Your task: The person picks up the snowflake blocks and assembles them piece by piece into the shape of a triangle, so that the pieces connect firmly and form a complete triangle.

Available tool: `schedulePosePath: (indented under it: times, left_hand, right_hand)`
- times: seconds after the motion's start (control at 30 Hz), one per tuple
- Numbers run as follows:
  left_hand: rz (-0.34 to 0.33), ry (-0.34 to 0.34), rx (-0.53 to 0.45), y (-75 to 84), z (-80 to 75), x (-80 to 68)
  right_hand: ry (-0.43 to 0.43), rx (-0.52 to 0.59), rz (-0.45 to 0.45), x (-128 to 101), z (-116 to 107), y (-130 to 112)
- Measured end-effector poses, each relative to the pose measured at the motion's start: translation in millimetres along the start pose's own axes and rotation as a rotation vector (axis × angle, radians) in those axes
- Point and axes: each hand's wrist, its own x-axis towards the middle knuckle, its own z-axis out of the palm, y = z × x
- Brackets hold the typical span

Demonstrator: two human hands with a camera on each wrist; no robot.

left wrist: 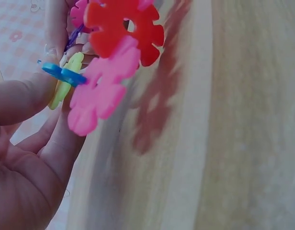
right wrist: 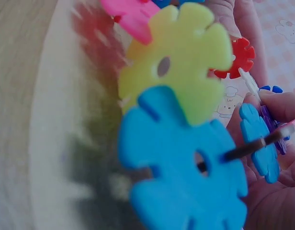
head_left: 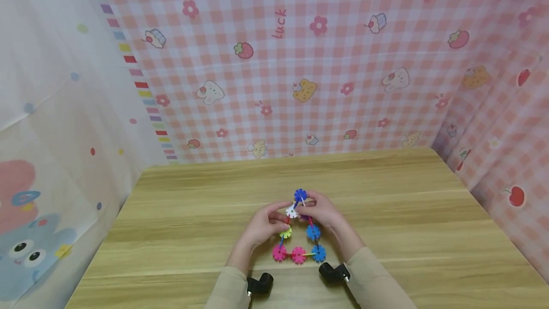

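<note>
Both hands hold a triangular loop of slotted plastic snowflake discs, joined edge to edge. My left hand (head_left: 265,225) pinches a yellow disc (head_left: 286,233) on the loop's left side. Below that are pink discs (head_left: 279,252) at the near edge and a blue disc (head_left: 319,253) at the near right corner. A dark blue disc (head_left: 300,195) forms the far tip, beside a white disc (head_left: 291,211). My right hand (head_left: 324,211) grips the upper right side, its thumb against a purple disc (right wrist: 268,120); its fingertips are partly hidden.
The loop is over a wood-grain table (head_left: 184,218); its shadow falls on the surface. Black wrist camera mounts (head_left: 260,283) are below both hands. A pink checked cloth (head_left: 274,70) hangs behind the table, with a pale printed cloth (head_left: 64,108) at the left.
</note>
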Motion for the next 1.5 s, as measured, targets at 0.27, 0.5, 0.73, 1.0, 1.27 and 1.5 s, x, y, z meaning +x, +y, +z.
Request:
schedulePosePath:
  times: [0.27, 0.5, 0.73, 1.0, 1.27, 1.5]
  left_hand:
    - [0.007, -0.014, -0.014, 0.2, 0.4, -0.7]
    - [0.006, 0.003, 0.005, -0.9, 1.0, -0.4]
    - [0.023, 0.015, 0.020, -3.1, 0.4, -0.4]
    - [-0.001, 0.033, 0.022, -0.9, -0.7, -0.7]
    - [-0.003, 0.094, 0.016, -4.4, -1.7, 0.4]
    - [-0.024, 0.109, 0.038, -5.0, -2.8, 1.5]
  right_hand:
    - [-0.046, -0.003, 0.042, -2, -7, -2]
    - [0.000, 0.022, 0.078, -1, -4, -4]
    - [-0.004, 0.035, 0.067, 0, 0, 0]
    - [0.001, -0.028, 0.058, -1, -1, 0]
    - [-0.002, -0.305, 0.025, -8, -6, -7]
    - [-0.002, -0.369, -0.064, -9, -10, -4]
